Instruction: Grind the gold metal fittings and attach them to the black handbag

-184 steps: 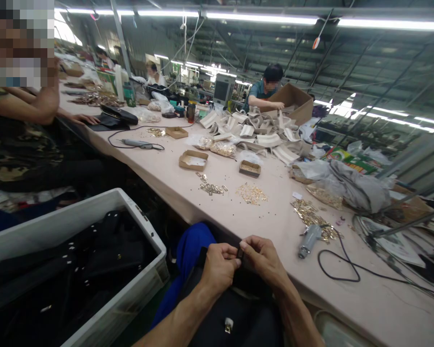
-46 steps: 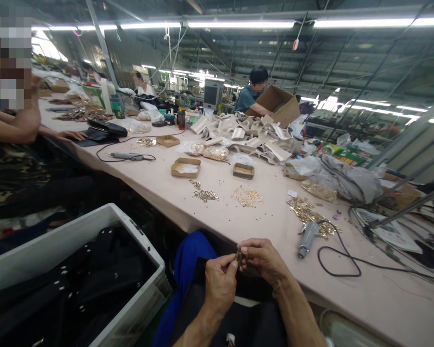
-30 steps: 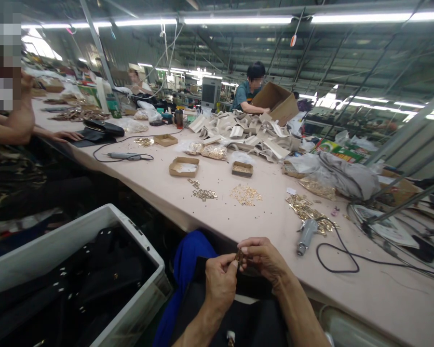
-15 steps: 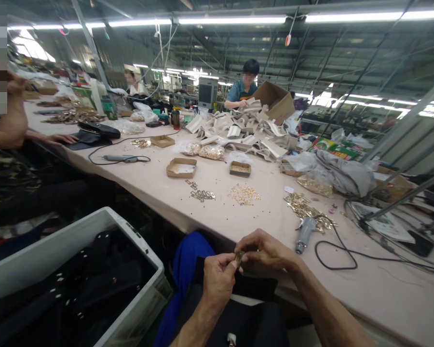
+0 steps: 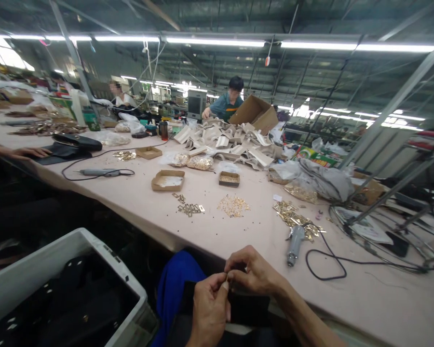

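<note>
Over my lap, at the table's front edge, my left hand (image 5: 210, 301) pinches a small metal fitting (image 5: 227, 277) between thumb and fingers. My right hand (image 5: 255, 272) closes on the same piece from the right, its fingertips meeting the left ones. Most of the fitting is covered by fingers, so its shape cannot be made out now. Black material (image 5: 251, 308) lies below the hands, across the lap. Beyond them on the table are a pile of flat metal frames (image 5: 190, 208), scattered small gold pieces (image 5: 234, 206) and gold-coloured fittings (image 5: 296, 217).
A grey electric screwdriver (image 5: 294, 246) with a looped cord lies right of my hands. At lower left stands a white crate (image 5: 94, 243) holding black pieces. Cardboard trays (image 5: 168, 180) sit mid-table. Behind a heap of beige pieces (image 5: 222, 142), a person handles a carton (image 5: 255, 114).
The view has swung right and tilted up, so the table appears further left and lower. Both hands still pinch the fitting, which has turned and shows less. The other person's arm has moved.
</note>
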Tool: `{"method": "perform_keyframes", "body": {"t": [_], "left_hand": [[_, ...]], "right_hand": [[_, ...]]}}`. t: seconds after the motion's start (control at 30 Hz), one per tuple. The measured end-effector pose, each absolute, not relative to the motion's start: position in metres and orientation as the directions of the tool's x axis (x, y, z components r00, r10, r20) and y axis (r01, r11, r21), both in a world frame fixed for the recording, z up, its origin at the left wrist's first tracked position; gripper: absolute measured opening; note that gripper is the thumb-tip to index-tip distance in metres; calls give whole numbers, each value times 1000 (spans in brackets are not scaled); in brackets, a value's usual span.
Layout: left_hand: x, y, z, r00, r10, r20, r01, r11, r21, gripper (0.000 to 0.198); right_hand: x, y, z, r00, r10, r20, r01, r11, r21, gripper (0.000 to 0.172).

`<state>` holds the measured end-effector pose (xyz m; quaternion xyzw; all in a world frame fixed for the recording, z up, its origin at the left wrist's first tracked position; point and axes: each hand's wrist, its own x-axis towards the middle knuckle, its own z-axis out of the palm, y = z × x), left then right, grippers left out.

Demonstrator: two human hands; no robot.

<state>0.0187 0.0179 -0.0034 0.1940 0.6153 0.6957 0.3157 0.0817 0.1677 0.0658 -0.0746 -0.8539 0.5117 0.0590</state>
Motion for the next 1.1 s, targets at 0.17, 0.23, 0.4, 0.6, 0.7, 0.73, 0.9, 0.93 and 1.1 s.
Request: {"method": "perform_keyframes", "body": {"t": [0.17,0.23,0.4,0.6,0.7,0.73,0.9,0.93,1.1], "left_hand": [[19,22,-9,-705,691,-156,-237,-23,971,47],[18,23,-12,-728,668,-153,-213,-9,977,46],[13,27,-24,-805,589,-67,-109,-36,993,38],[3,31,-38,-645,753,-131,-253,-48,966,53],[1,32,-36,-582,796,-167,-305,-22,952,57],[1,32,-33,-588,791,-172,-302,-18,953,56],[2,33,-18,-627,749,-215,-324,0,946,45],[2,33,-16,-632,742,-225,-337,-2,942,44],[3,32,-17,-643,721,-259,-382,-10,924,39]], "right_hand": [[82,170,66,-971,231,-69,166,433,-886,17],[80,166,65,-950,304,-71,215,472,-855,13],[76,152,52,-898,439,-16,300,588,-751,17],[83,153,31,-825,564,27,351,551,-757,18],[82,157,29,-841,539,-41,333,457,-824,19],[81,157,29,-843,535,-57,328,427,-843,19],[84,158,41,-855,509,-100,308,344,-887,30],[90,163,45,-839,541,-56,306,383,-872,34],[144,227,53,-299,888,349,679,455,-576,35]]}}
